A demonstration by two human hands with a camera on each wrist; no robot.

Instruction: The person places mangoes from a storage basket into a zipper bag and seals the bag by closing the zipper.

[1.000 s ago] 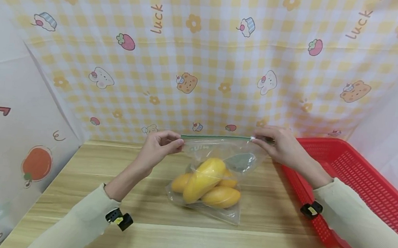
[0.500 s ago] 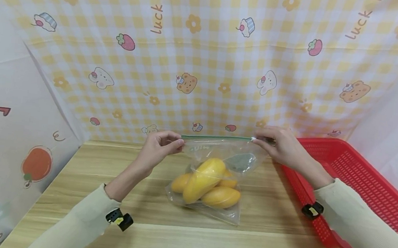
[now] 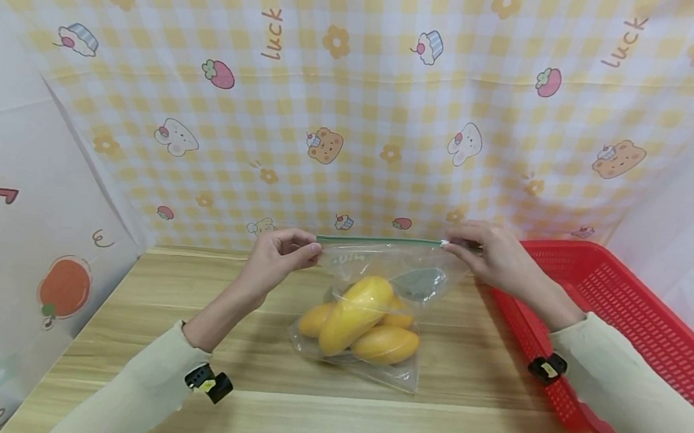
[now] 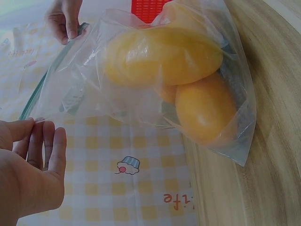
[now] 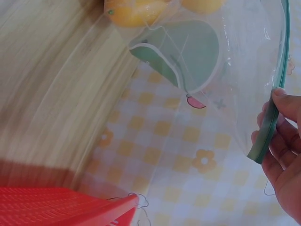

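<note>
A clear zip bag (image 3: 356, 254) with a green zip strip stands on the wooden table, holding several yellow mangoes (image 3: 357, 316). My left hand (image 3: 275, 258) pinches the left end of the strip between thumb and fingers, as the left wrist view also shows the left hand (image 4: 35, 165) at the bag's corner. Near the strip's right end, my right hand (image 3: 490, 254) pinches the zip with the thumb on one side. In the right wrist view the green strip (image 5: 269, 125) runs between the right hand's thumb and curled fingers. A green printed patch (image 5: 200, 52) marks the bag.
A red perforated basket (image 3: 608, 272) sits to the right, close under the right forearm. Behind the table (image 3: 275, 420) hangs a yellow checked cloth (image 3: 371, 106). White sheets close off the left and right sides.
My right hand has slid slightly to the right along the green strip. The left hand, the bag and the mangoes stay put.
</note>
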